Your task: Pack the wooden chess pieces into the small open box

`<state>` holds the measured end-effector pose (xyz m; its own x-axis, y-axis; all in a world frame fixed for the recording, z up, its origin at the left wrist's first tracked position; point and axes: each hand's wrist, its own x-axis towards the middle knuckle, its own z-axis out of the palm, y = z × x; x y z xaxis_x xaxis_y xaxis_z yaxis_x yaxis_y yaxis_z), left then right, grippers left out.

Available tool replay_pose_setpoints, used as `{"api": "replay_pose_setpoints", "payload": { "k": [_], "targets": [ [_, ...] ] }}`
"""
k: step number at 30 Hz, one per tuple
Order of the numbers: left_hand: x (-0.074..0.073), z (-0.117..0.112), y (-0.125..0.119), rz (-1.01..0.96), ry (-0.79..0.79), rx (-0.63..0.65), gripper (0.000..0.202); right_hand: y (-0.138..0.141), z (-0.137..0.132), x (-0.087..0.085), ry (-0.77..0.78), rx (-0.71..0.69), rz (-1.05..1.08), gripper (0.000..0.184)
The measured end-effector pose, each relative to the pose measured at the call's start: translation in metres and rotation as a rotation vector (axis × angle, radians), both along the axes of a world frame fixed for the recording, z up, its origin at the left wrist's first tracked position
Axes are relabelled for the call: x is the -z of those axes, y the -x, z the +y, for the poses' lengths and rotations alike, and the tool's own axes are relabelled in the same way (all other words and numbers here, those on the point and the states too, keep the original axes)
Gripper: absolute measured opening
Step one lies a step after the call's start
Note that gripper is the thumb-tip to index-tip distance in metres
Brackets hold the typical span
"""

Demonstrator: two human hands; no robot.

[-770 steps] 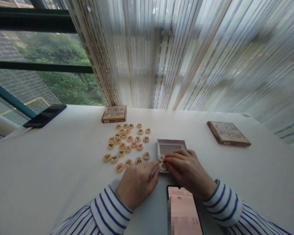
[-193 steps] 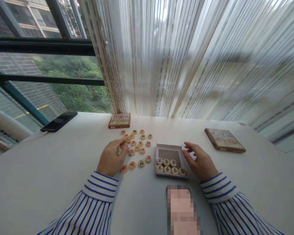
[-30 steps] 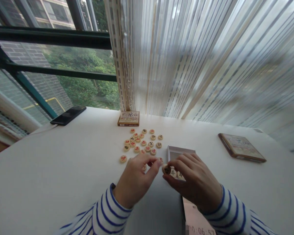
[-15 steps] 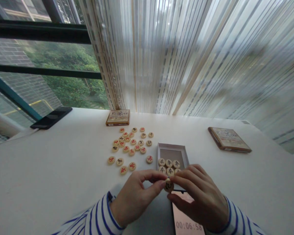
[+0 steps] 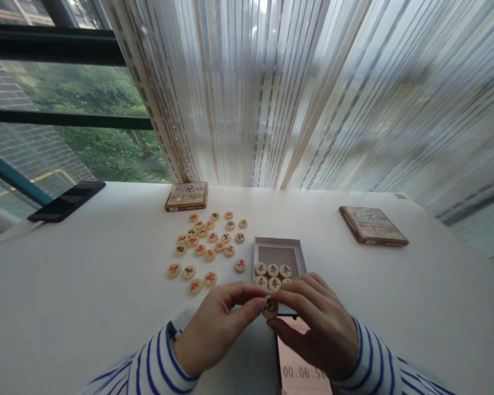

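Between both hands, just above the near end of an open box, a round Chinese chess piece with a black character is held up on its edge. My left hand pinches it from the left with thumb and forefinger. My right hand has its fingertips on the piece's top and right side. Inside the shallow grey box, rows of black-marked pieces lie face up; my right hand hides part of the nearer row. The far part of the box shows bare bottom.
Left of the box lie many loose red and black pieces. A phone with a timer lies under my right hand. Two decorated boxes rest farther back. A dark phone with a cable is at far left.
The held piece has been turned, so its black character now faces another way up. The whole view has shifted slightly; the loose pieces and the boxes stay put.
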<state>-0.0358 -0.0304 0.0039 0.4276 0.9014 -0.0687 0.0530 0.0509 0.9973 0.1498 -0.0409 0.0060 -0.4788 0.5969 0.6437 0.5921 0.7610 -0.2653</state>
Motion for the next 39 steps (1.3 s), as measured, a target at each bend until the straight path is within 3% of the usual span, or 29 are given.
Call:
{"api": "replay_pose_setpoints", "payload": {
  "k": [9,13,17,21,25,31,39],
  "targets": [
    [0.007,0.0,-0.003,-0.06,0.06,-0.001,0.017,0.0,-0.002,0.0,0.026,-0.047,-0.014,0.027],
    [0.004,0.001,-0.002,0.012,0.01,-0.05,0.021,-0.008,0.003,-0.002,0.008,-0.031,-0.005,0.028],
    [0.004,0.003,0.001,0.26,-0.194,-0.13,0.021,-0.035,0.02,0.0,-0.011,0.108,-0.002,0.028],
    [0.009,0.004,0.003,0.459,-0.628,-0.189,0.014,-0.059,0.035,0.007,0.01,0.267,-0.018,0.02],
    [0.016,0.004,0.001,0.525,-0.969,-0.153,0.014,-0.066,0.04,0.014,0.077,0.258,-0.097,0.014],
    [0.017,0.005,0.0,0.564,-0.987,-0.115,0.015,-0.064,0.039,0.019,0.061,0.214,-0.178,0.018],
    [0.016,0.005,0.0,0.594,-0.986,-0.118,0.015,-0.06,0.035,0.015,-0.035,0.272,-0.303,0.016]
  ]
}}
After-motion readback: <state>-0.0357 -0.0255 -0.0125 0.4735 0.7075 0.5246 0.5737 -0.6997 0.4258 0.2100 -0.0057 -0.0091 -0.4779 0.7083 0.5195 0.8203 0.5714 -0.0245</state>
